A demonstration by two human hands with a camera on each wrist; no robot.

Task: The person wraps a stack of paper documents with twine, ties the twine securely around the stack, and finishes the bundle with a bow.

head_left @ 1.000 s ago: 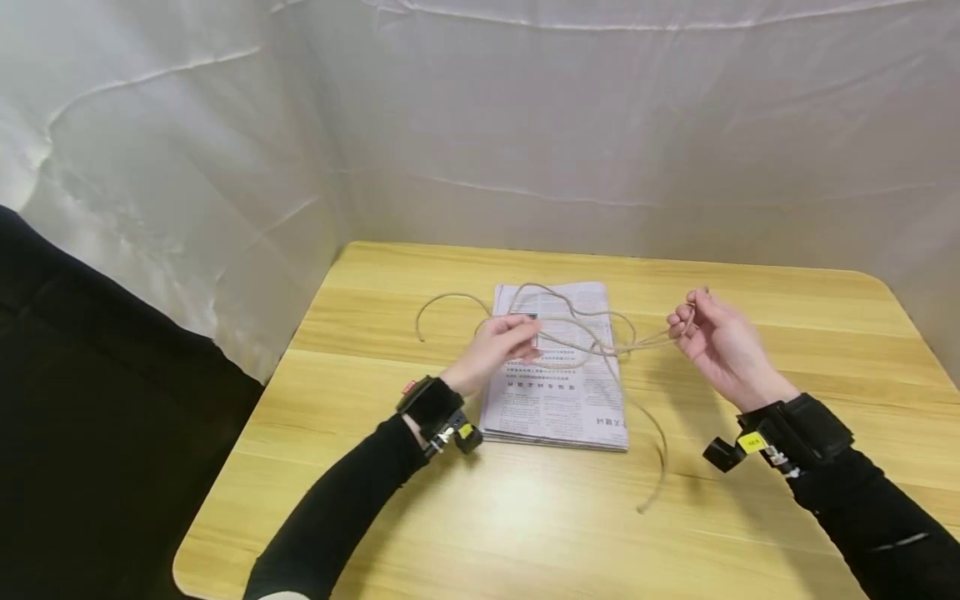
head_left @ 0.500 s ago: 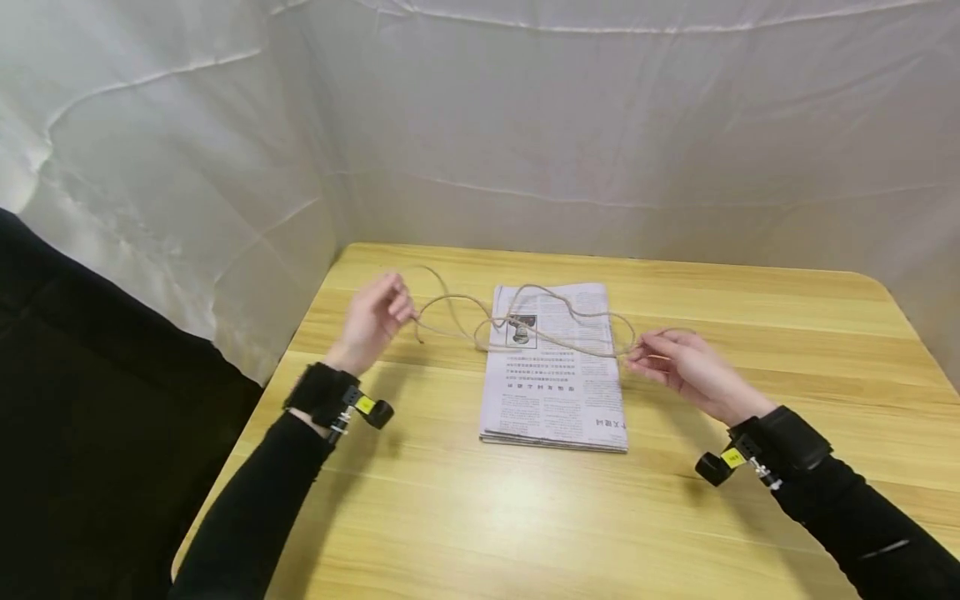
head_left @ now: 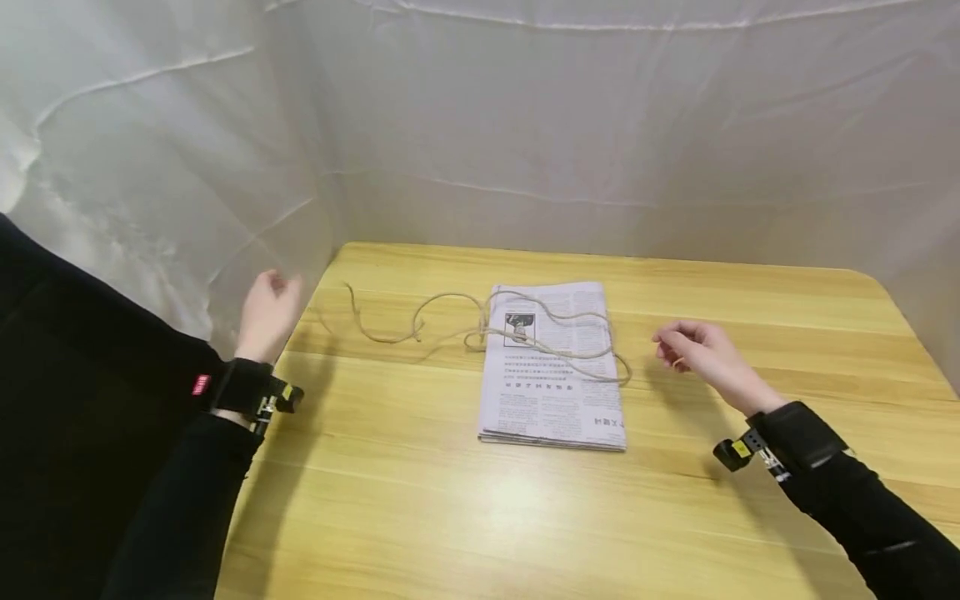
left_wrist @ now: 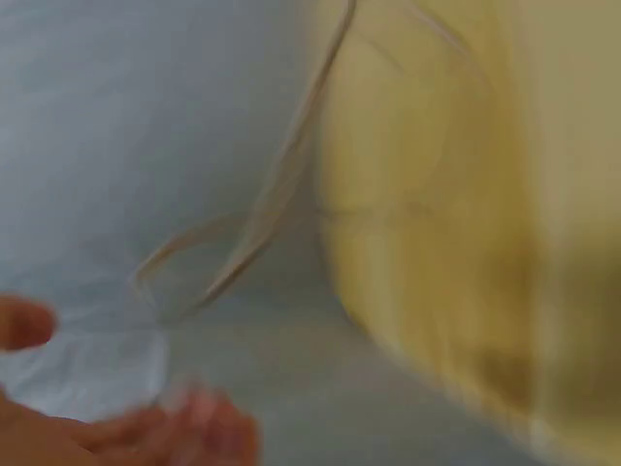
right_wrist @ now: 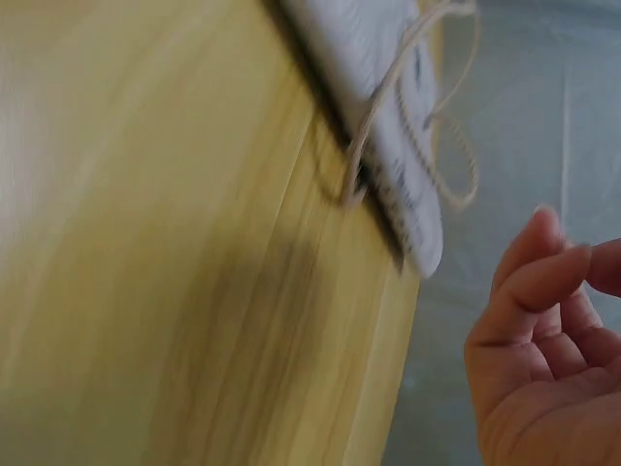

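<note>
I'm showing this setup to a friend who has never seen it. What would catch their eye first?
Likely the folded newspaper in the middle of the wooden table, with a tan cord looped loosely across it and trailing left. Then the two hands apart from it: the left hand off the table's left edge, the right hand just right of the paper.

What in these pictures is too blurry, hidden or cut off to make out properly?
- Left wrist view: motion blur; the string and the left hand at the bottom edge are smeared.
- Right wrist view: the newspaper print is blurred; the right hand is cut by the frame's edge.
- Head view: the newspaper's small text is unreadable; whether the string passes under it cannot be told.
</note>
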